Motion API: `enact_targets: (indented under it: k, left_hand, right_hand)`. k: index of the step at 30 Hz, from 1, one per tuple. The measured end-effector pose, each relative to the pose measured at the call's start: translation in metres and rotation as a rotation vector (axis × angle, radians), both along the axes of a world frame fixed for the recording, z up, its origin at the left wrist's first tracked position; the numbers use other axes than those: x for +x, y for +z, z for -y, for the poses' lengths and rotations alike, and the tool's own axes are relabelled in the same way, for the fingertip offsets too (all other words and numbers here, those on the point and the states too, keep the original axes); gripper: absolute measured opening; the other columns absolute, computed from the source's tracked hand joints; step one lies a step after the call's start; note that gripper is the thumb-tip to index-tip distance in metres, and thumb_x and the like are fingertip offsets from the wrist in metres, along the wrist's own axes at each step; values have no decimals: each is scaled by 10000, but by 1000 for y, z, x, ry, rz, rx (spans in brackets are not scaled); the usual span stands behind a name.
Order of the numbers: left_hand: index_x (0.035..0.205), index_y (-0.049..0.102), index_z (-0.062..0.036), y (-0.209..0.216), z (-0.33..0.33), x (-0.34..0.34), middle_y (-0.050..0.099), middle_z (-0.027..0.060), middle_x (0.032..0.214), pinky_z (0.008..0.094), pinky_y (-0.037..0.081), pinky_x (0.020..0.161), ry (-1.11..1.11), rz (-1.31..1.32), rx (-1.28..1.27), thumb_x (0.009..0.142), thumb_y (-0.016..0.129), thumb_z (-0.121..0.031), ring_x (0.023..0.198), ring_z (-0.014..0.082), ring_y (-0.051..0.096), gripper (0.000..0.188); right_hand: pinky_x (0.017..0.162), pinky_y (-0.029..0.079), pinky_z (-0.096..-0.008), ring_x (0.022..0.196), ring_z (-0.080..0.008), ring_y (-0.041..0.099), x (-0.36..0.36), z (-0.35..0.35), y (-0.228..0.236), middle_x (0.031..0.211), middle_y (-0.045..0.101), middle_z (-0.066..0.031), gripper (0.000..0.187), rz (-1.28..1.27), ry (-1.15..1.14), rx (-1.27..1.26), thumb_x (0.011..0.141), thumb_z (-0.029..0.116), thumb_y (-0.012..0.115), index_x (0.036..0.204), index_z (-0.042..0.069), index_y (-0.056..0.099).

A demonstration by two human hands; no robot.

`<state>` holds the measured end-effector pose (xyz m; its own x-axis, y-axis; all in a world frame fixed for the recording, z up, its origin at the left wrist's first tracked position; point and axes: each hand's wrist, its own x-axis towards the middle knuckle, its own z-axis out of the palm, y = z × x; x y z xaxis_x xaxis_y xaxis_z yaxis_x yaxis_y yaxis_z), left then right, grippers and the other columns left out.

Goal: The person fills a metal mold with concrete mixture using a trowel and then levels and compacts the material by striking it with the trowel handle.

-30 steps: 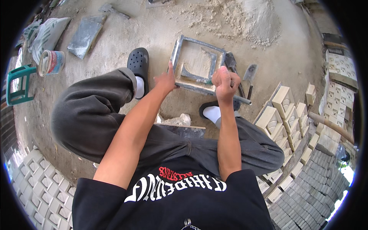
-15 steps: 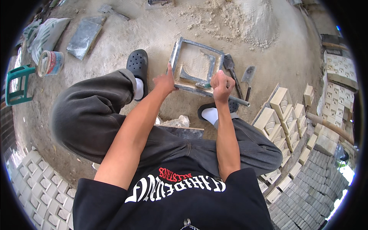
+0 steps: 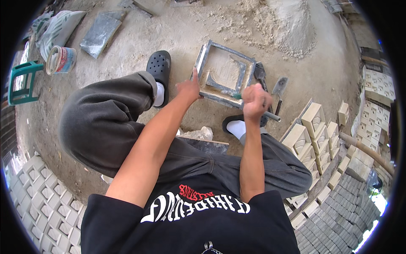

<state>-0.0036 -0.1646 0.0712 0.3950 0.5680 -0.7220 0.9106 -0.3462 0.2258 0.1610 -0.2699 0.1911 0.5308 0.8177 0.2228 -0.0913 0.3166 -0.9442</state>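
A square metal mould frame (image 3: 231, 51) lies on the dusty floor between my feet. Inside it is a curved metal insert (image 3: 242, 73) with pale powder around it. My left hand (image 3: 189, 88) grips the frame's near left corner, its index finger laid along the side bar. Closed in a fist, my right hand (image 3: 256, 100) is over the near right corner and slightly blurred. It holds a small brush (image 3: 237, 95) with a green part showing, whose tip is at the near bar. The grip end is hidden in my fist. A pipe handle (image 3: 272, 115) sticks out below that hand.
Two trowels, one dark (image 3: 260, 73) and one grey (image 3: 280, 86), lie right of the frame. Beyond is a pale powder heap (image 3: 294, 29). Patterned blocks (image 3: 313, 118) are stacked at right. A bucket (image 3: 61, 60), green stool (image 3: 25, 82) and flat slab (image 3: 100, 34) are at left.
The whole view has shifted a little, so most things appear further right. My right hand has moved slightly with the brush along the near bar. My left hand keeps its hold on the frame.
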Motion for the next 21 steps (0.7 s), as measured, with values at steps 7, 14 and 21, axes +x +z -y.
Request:
enact_targets:
  k: [7, 14, 21]
  left_hand:
    - [1537, -148, -90, -5, -2, -6, 637, 234, 1199, 517, 477, 900, 35, 34, -11, 738, 819, -465, 1079, 382, 640, 1309]
    - [1528, -179, -90, -2, -2, -3, 636, 226, 1210, 524, 473, 904, 9, 28, -29, 752, 804, -470, 1083, 385, 637, 1309]
    - [1533, -162, -86, -8, -2, -5, 642, 222, 1192, 530, 472, 907, 0, 71, -37, 751, 806, -470, 1072, 391, 640, 1302]
  right_hand:
    - [436, 210, -285, 465, -83, 279, -15, -12, -2, 522, 325, 12, 461, 162, 4, -125, 999, 105, 446, 562, 44, 313]
    - [442, 225, -284, 474, -88, 296, -21, -9, -26, 534, 351, 0, 442, 185, 77, -175, 993, 75, 454, 566, 48, 344]
    - [437, 239, -287, 452, -82, 328, -12, -12, -14, 504, 397, 1, 469, 142, 58, -103, 985, 145, 477, 540, 24, 386]
